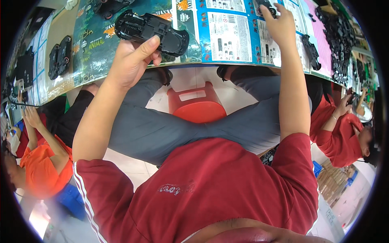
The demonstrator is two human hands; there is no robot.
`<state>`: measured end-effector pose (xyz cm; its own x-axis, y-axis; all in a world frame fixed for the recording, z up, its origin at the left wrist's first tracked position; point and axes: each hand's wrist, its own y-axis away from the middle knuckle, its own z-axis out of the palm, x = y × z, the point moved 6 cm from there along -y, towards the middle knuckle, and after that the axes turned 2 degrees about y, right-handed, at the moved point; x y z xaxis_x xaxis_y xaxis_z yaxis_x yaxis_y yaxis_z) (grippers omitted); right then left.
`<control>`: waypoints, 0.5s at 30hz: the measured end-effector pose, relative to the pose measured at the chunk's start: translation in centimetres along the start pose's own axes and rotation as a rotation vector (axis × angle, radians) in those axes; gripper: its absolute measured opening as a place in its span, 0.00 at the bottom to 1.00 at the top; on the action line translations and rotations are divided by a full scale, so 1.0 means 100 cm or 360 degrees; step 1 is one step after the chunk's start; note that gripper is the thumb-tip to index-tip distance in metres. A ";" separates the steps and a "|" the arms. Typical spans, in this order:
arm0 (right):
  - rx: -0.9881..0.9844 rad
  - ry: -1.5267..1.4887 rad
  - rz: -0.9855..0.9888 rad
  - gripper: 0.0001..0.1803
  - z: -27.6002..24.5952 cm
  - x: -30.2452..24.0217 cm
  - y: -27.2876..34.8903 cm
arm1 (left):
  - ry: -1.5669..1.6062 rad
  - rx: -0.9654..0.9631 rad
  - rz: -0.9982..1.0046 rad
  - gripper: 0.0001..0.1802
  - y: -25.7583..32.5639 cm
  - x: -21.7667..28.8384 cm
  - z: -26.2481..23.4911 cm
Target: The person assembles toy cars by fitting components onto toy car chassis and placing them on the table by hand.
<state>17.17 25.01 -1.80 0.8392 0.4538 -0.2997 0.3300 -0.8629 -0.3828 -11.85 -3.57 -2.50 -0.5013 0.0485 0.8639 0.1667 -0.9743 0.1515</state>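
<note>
Showing glossy black underside (162, 30): toy car (150, 28), left fingers (146, 48) clamped on it; right fingers (266, 13) at dark part (273, 10), grip unclear.

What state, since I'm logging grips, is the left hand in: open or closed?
Closed: the left hand grips the black car-shaped part, its thumb over the near edge.

This appears to be an assembly workshop: to the right of the right fingers (266, 13), a dense heap of small black parts (336, 36) covers the far end of a long desk (60, 30), and a black toy car (142, 29) is in the left fingers (146, 49). A co-worker in orange (42, 170) is well left of the left fingers, and another in red (340, 139), handling a dark piece, is beyond the right fingers.
</note>
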 end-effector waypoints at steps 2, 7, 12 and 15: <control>-0.0026 -0.0087 0.0000 0.21 -0.024 -0.059 0.016 | -0.0005 0.0016 0.0002 0.13 0.002 -0.002 -0.001; -0.0279 -0.0357 0.0368 0.21 -0.053 -0.052 0.011 | -0.0126 -0.0134 -0.0003 0.17 -0.013 -0.013 0.006; -0.0339 -0.1001 -0.0345 0.26 -0.070 -0.135 0.059 | -0.0237 -0.0094 0.0026 0.21 0.004 -0.005 -0.002; -0.0287 -0.1046 -0.0899 0.26 -0.061 -0.163 0.094 | -0.0175 -0.0116 0.0050 0.18 -0.003 -0.007 0.004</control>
<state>9.23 8.19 4.86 0.1301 0.8110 -0.5704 0.7299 -0.4677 -0.4985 -11.19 -3.21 -2.94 -0.4002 0.0379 0.9157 0.1164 -0.9890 0.0918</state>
